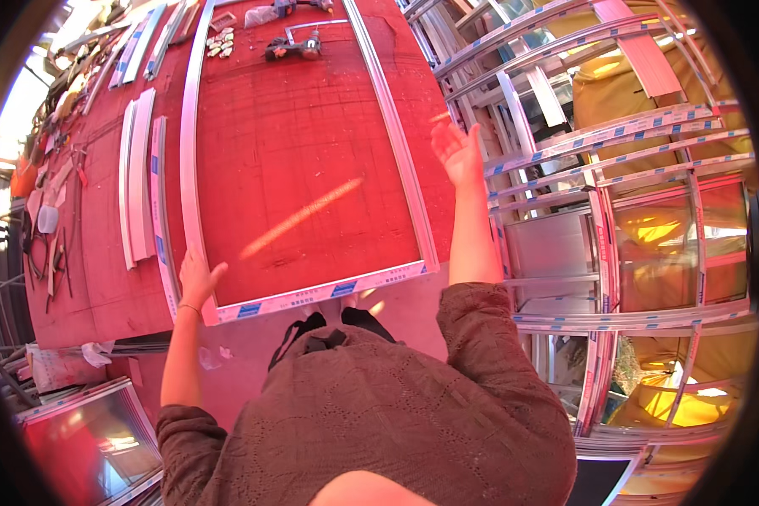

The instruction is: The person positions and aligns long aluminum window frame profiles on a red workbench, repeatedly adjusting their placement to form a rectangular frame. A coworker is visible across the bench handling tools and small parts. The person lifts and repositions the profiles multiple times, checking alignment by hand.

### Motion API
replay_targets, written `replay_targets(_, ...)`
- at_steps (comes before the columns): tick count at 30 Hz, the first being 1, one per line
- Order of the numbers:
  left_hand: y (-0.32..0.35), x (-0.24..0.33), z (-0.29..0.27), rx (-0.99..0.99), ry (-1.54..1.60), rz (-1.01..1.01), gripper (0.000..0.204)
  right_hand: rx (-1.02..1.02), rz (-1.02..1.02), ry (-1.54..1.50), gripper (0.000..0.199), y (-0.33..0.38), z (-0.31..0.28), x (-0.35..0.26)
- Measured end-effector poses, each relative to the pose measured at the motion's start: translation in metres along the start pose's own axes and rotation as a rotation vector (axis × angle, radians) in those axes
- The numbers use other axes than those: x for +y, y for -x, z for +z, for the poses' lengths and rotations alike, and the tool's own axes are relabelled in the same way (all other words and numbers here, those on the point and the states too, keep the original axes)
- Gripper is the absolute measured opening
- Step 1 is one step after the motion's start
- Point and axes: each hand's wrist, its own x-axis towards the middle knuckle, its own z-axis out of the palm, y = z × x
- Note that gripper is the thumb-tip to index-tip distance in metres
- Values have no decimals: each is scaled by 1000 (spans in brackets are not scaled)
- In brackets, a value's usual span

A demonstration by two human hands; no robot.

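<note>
A large rectangular metal frame [394, 135] lies on the red-covered worktable, its near bar wrapped in white and blue printed film. My left hand [197, 277] rests at the frame's near left corner. Its fingers lie stretched along the left bar, and the thumb sticks out toward the inside. Just beyond the frame's right bar, my right hand [457, 153] is raised with the palm showing and the fingers apart, holding nothing. Inside the frame toward the far end are a cordless drill [295, 47] and a pile of small pale pieces [221, 42].
Loose metal strips [139, 177] lie left of the frame on the red worktable [76, 278]. Tools and scraps clutter the table's left edge. Racks of metal profiles [599, 194] stand close on the right. A glazed panel [93, 443] leans at the lower left.
</note>
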Motion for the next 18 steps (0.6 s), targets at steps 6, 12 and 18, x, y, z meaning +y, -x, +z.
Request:
replay_targets(6, 13, 186, -67, 75, 771, 340, 76, -145, 1, -622, 57, 25, 144, -35)
replay_targets(12, 73, 295, -97, -232, 1079, 751, 78, -141, 17, -853, 49, 102, 246, -39)
replay_targets(18, 114, 292, -95, -409, 1166, 829, 73, -484, -10, -833, 49, 161, 284, -58)
